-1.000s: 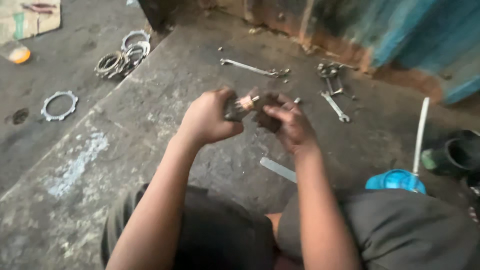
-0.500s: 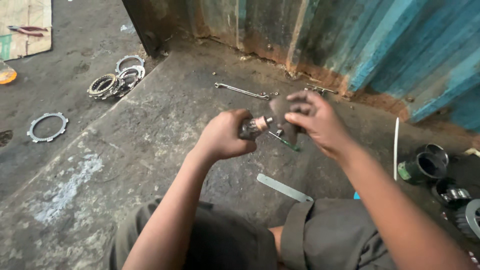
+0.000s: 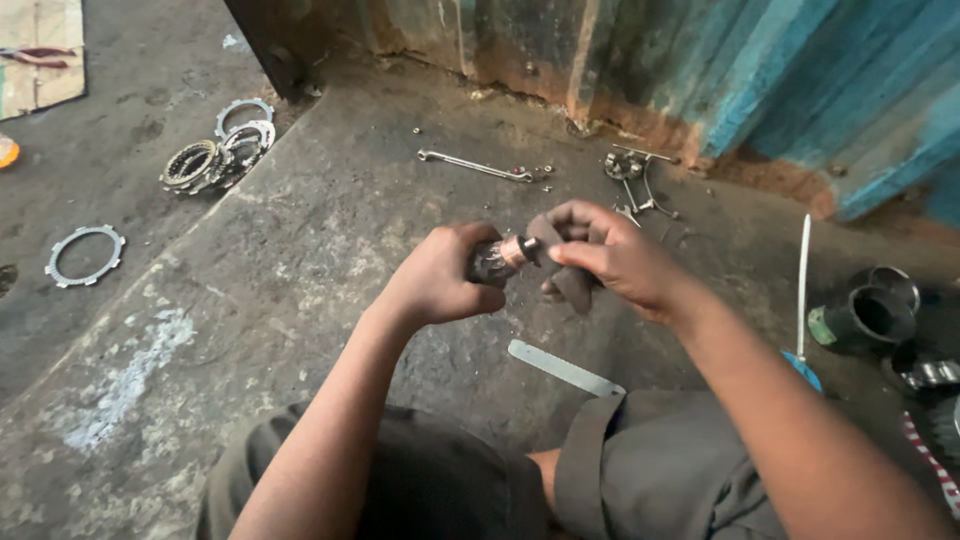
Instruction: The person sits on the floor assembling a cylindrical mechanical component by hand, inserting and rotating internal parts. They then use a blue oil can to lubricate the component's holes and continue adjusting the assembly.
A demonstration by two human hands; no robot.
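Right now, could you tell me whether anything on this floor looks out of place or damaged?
Toothed metal rings and a long steel wrench lie scattered on the grimy concrete floor; the blue corrugated wall is rusted along its base.

— How do the arms lie?
— Both bare forearms reach forward and meet in the middle.
— And the hands?
— The left hand [image 3: 437,282] is curled in a closed grip; the right hand [image 3: 610,262] pinches with thumb and fingers.
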